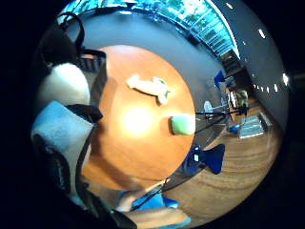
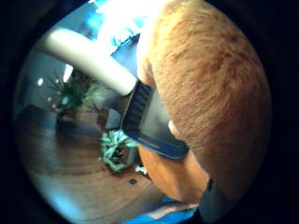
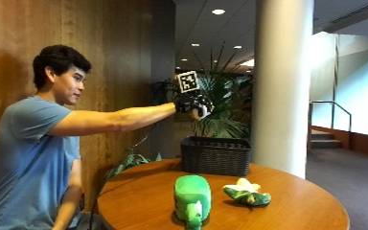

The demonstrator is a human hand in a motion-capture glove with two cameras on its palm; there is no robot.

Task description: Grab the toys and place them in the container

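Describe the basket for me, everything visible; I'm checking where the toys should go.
The basket is a dark, rectangular woven container, wicker by the look of it, with straight walls and an open top. It stands upright on the round wooden table, toward the far edge by the white pillar. Its inside is not visible in the outside view. Nothing touches it except the table; the gloved right hand is above it, gripping something orange and furry.

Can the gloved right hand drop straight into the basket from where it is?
Probably yes. The right hand is above the black basket, gripping an orange furry toy; the basket's top is open with nothing between, though it seems slightly offset toward the near rim.
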